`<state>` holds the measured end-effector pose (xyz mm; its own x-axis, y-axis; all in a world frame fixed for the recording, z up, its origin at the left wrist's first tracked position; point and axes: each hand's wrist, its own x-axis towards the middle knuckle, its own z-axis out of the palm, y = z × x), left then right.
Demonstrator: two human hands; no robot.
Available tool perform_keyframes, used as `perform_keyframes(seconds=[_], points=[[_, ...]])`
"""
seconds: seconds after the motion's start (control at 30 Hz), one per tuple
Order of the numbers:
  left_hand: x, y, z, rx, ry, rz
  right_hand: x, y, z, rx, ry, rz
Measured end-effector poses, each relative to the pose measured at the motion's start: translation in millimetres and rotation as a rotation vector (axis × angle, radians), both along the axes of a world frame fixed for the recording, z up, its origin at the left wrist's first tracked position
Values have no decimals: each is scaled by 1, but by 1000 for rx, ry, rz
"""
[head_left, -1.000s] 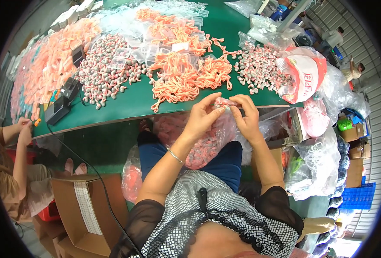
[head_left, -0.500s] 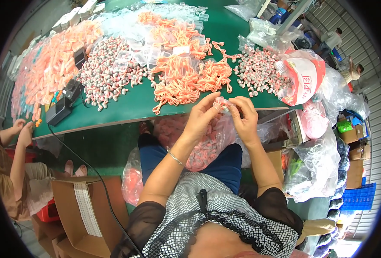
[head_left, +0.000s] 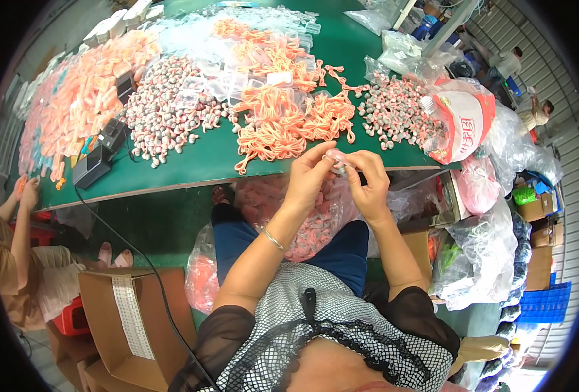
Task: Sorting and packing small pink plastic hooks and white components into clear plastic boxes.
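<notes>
Just off the table's front edge, my left hand [head_left: 307, 175] and my right hand [head_left: 370, 186] meet, fingertips pinching a small pink-and-clear piece [head_left: 335, 155]. The fingers hide most of it, so its exact kind does not show. Right beyond the hands on the green table lies a heap of orange cord loops [head_left: 273, 134]. Small round pink-and-grey pieces form one pile [head_left: 165, 101] to the left and another pile [head_left: 397, 112] to the right. Clear plastic cases [head_left: 227, 81] lie among and behind the cords.
A red-and-white bag [head_left: 462, 124] stands at the table's right end. Black boxes [head_left: 93, 166] with a cable sit at the left, near orange pieces [head_left: 80, 95]. A plastic bag of pink pieces [head_left: 312, 225] lies below the table. A co-worker's hands [head_left: 26, 191] work at far left.
My fingers have shifted slightly around the small piece, and my right hand has turned a little inward. The co-worker's hands at far left have moved and now hold something orange.
</notes>
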<state>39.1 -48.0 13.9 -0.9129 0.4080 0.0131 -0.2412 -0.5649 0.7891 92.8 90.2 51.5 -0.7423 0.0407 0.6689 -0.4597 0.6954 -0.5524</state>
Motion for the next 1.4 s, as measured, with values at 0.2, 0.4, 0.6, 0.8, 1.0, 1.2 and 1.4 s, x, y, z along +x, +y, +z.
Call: perform_keyframes(seconds=[0.2, 0.4, 0.6, 0.8, 1.0, 1.2, 1.4], points=[[6, -3, 6, -3, -114, -42, 2, 6, -4, 118, 80, 12], [0, -13, 8, 42, -105, -135, 4, 8, -2, 124, 99, 24], [-4, -21, 14, 87, -165, -183, 5, 9, -2, 121, 88, 20], [-6, -20, 8, 101, -141, -187, 5, 8, -4, 95, 70, 31], [-1, -15, 3, 54, -74, -114, 5, 6, -5, 107, 82, 51], [-3, -17, 2, 30, -177, -157, 3, 14, -13, 195, 73, 89], [-3, -20, 9, 108, -345, -227, 5, 24, -11, 243, 59, 152]])
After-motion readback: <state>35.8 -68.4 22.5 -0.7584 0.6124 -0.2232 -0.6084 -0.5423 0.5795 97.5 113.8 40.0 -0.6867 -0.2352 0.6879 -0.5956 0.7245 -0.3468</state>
